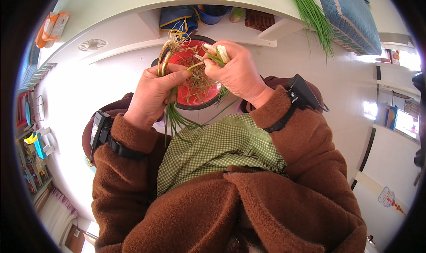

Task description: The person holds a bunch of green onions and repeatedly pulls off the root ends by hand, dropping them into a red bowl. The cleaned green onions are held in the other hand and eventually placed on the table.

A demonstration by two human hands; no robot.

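My left hand (153,93) is closed around several scallions (167,59), their stringy roots pointing up and green leaves hanging below. Close beside it, my right hand (242,71) grips scallions with pale, bare white ends (222,54). Its thumb and fingertips also pinch a thin strand that stretches across to my left thumb. Beneath both hands stands a red bin (208,94) with a black rim, holding brown roots and peelings (195,77). A green checked apron (217,142) covers my lap.
A pale table (120,6) spans the far side, with a bunch of scallions (310,15) hanging over its edge by a blue quilted cover (348,19). An orange-and-white packet (52,30) lies at its left. Underneath are a blue-and-yellow bag (177,17), a blue bucket (213,16) and a brown basket (259,20).
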